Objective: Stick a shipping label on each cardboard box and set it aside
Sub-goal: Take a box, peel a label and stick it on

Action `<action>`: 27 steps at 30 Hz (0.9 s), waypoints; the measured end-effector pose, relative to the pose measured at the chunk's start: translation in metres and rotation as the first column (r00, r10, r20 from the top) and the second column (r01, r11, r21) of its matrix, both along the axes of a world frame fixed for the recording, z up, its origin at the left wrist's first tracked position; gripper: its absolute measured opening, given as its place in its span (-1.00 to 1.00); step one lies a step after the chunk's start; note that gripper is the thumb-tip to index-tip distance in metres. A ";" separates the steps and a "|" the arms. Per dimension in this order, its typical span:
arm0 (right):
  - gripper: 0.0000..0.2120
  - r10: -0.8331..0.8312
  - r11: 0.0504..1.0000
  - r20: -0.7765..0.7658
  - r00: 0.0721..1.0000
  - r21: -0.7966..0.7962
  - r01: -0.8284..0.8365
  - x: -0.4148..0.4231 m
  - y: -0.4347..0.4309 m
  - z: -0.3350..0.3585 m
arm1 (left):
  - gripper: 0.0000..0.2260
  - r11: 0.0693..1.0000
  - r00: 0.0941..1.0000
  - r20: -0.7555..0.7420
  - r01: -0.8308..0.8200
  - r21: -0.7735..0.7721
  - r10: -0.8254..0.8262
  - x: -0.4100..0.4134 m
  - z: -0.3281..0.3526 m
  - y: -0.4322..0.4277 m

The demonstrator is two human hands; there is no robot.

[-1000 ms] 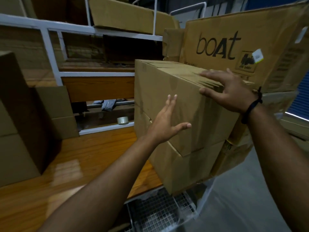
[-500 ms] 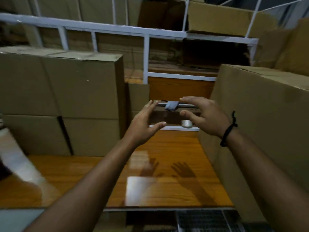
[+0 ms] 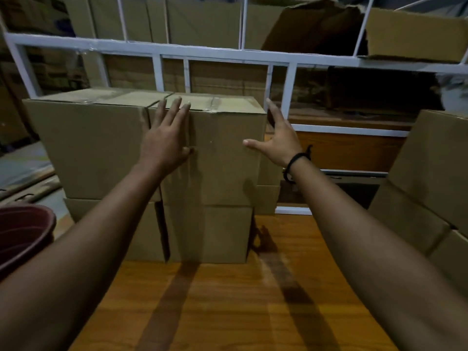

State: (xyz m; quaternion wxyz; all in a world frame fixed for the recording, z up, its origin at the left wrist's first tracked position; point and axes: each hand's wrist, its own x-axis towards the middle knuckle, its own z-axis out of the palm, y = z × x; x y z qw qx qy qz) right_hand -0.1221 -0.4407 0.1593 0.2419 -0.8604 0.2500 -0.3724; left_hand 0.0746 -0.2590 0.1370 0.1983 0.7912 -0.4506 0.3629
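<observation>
A taped cardboard box (image 3: 222,158) stands on top of another box (image 3: 215,234) at the back of the wooden table (image 3: 228,307). My left hand (image 3: 166,139) lies flat with straight fingers on the upper box's front face, near its left edge. My right hand (image 3: 277,138) is spread open at the box's right edge, thumb across the front face and fingers along the right side. No shipping label is visible.
A second stack of boxes (image 3: 93,148) stands just left of this one. More boxes (image 3: 430,178) are piled at the right. A white metal rack (image 3: 157,50) with cartons runs behind. A dark red bucket (image 3: 22,231) sits at the left edge.
My view swung left from the right-hand box stack to the left stacks. Both hands left the earlier box, crossed over the table and now reach the upper box of the middle stack.
</observation>
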 end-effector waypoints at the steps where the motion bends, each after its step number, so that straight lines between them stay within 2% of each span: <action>1: 0.04 -0.011 1.000 -0.007 1.000 0.016 0.011 0.012 0.000 0.005 | -0.10 1.000 1.000 0.009 -0.008 0.017 0.008 0.007 0.004 -0.003; 5: -0.03 -0.064 0.995 -0.076 0.995 0.068 0.069 0.042 -0.005 0.013 | -0.13 0.998 0.999 0.030 -0.043 0.056 0.042 0.022 0.019 -0.011; 8: -0.16 -0.096 0.993 -0.034 0.995 0.067 0.098 0.046 -0.006 0.013 | -0.22 1.000 1.000 0.019 -0.013 0.028 0.012 0.021 0.021 -0.012; 13: -0.26 -0.118 0.993 0.036 0.992 -0.021 0.119 0.030 0.001 0.011 | -0.27 0.998 0.998 0.036 0.055 -0.029 -0.054 0.012 0.016 -0.010; 21: -0.28 -0.139 0.988 0.226 0.964 -0.041 0.152 -0.057 0.025 0.016 | -0.30 0.947 0.959 0.065 0.282 -0.152 -0.275 -0.048 0.023 -0.005; 27: -0.25 -0.196 0.978 0.266 0.944 -0.012 0.206 -0.149 0.041 0.005 | -0.32 0.906 0.924 0.066 0.382 -0.183 -0.376 -0.124 0.016 -0.006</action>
